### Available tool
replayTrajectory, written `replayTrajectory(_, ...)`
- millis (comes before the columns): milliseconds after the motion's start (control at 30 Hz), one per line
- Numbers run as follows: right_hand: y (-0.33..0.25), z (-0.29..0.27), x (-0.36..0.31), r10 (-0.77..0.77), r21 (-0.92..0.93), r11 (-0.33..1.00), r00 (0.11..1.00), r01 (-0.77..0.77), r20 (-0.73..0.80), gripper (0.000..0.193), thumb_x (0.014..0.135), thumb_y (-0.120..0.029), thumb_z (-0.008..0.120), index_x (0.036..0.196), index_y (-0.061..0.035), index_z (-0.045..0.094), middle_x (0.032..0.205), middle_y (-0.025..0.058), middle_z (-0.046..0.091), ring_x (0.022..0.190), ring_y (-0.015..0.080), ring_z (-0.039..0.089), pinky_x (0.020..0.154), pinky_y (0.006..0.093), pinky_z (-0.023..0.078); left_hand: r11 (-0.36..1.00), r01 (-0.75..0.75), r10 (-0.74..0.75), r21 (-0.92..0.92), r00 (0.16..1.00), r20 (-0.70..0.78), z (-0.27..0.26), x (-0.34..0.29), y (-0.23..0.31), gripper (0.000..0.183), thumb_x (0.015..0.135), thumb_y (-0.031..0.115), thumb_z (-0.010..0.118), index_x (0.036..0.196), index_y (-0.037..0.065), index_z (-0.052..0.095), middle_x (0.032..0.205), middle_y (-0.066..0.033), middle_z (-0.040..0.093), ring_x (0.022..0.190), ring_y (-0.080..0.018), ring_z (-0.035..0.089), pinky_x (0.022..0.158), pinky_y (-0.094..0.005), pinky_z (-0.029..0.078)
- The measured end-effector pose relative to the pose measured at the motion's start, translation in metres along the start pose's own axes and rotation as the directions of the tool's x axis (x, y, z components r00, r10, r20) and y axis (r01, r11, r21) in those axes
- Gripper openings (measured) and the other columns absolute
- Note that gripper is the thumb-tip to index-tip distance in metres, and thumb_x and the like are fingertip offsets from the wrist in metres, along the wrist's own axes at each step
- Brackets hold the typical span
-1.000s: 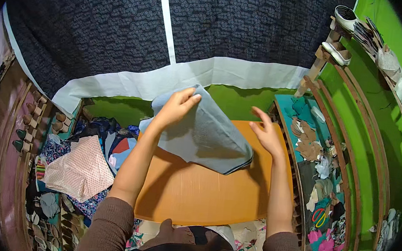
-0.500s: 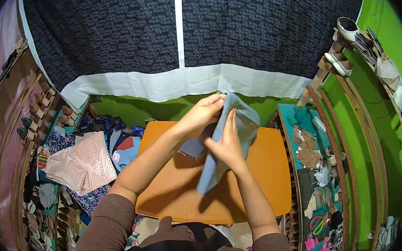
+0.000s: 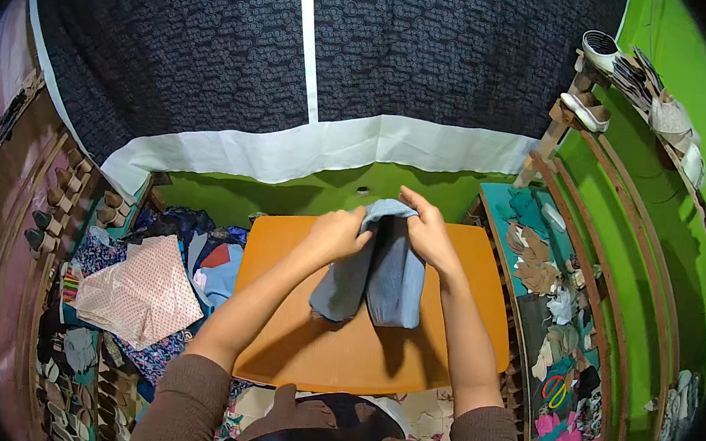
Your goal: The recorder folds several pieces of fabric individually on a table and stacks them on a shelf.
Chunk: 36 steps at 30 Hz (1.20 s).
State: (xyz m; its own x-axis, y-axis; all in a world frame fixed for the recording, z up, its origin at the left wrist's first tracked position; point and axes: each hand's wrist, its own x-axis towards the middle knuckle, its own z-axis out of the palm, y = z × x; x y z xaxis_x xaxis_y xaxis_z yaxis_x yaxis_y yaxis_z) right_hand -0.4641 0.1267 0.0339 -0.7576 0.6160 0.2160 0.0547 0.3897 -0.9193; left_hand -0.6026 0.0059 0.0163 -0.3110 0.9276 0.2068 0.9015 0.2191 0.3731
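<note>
Grey-blue cloth (image 3: 396, 286) has swung round, hanging in two flaps.

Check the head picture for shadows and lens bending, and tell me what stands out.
In the head view, dark shadows lie on the orange table below the grey-blue cloth; in the head view, shade darkens the green wall under the curtain; also in the head view, brown rails at right curve and the picture's corners go black.
</note>
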Motion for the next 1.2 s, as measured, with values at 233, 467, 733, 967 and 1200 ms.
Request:
replayTrajectory(233, -0.03, 0.034, -0.023, -0.194, -0.313, 0.937, 0.977, 0.158, -0.089, 0.049, 0.077, -0.003, 0.041, 0.126, 0.0006, 0.042, 0.111, 0.0294, 0.053, 0.104, 0.0406, 0.052, 0.089, 0.0423, 0.042, 0.701, 0.176, -0.236, -0.692, 0.972, 0.008, -0.036, 0.021, 0.014, 0.029, 0.083, 0.02, 0.044, 0.08, -0.006, 0.057, 0.065, -0.0224, 0.059, 0.06, -0.0298, 0.061, 0.058, -0.0429, 0.046)
replayTrajectory(467, -0.039, 0.048, -0.043, -0.434, -0.552, 0.791, 0.877, 0.262, -0.206, 0.067, 0.077, -0.021, 0.059, 0.136, -0.0072, 0.028, 0.125, 0.0278, 0.042, 0.109, 0.0417, 0.047, 0.088, 0.0474, 0.041, 0.324, 0.221, -0.395, -0.92, 0.915, 0.081, -0.059, 0.029, 0.023, 0.043, 0.084, 0.008, 0.042, 0.123, 0.002, 0.026, 0.082, -0.013, 0.053, 0.061, -0.0185, 0.059, 0.045, -0.031, 0.051)
replayTrajectory(733, 0.015, 0.043, -0.058, -0.632, -0.882, 0.447, 0.75, 0.149, -0.194, 0.072, 0.066, -0.011, 0.068, 0.129, -0.0249, 0.036, 0.123, 0.0236, 0.04, 0.109, 0.0389, 0.044, 0.088, 0.0486, 0.039, 0.263, -0.007, -0.346, -0.965, 0.933, -0.101, -0.077, 0.021, 0.027, 0.054, 0.083, 0.001, 0.037, 0.133, 0.017, 0.027, 0.082, -0.0063, 0.053, 0.065, -0.0135, 0.058, 0.053, -0.0315, 0.053)
replayTrajectory(967, 0.031, 0.054, -0.063, -0.644, -0.912, 0.359, 0.76, 0.198, -0.088, 0.065, 0.071, -0.013, 0.065, 0.13, -0.0238, 0.039, 0.123, 0.0227, 0.04, 0.109, 0.038, 0.044, 0.087, 0.048, 0.039, 0.67, -0.024, -0.302, -0.742, 0.904, -0.302, -0.072, -0.003, 0.031, 0.036, 0.083, 0.003, 0.038, 0.114, 0.009, 0.054, 0.071, -0.0051, 0.057, 0.062, -0.0122, 0.056, 0.054, -0.0277, 0.048)
replayTrajectory(1200, 0.021, 0.049, -0.076, -0.334, -0.789, 0.608, 0.93, 0.086, -0.156, 0.033, 0.07, -0.018, 0.068, 0.094, -0.0008, 0.054, 0.12, 0.0208, 0.042, 0.108, 0.0381, 0.043, 0.088, 0.0465, 0.038, 0.831, -0.017, -0.276, -0.556, 0.855, -0.439, -0.072, -0.033, 0.053, 0.026, 0.083, 0.009, 0.044, 0.103, 0.003, 0.06, 0.065, -0.0101, 0.059, 0.057, -0.0128, 0.057, 0.055, -0.0281, 0.047)
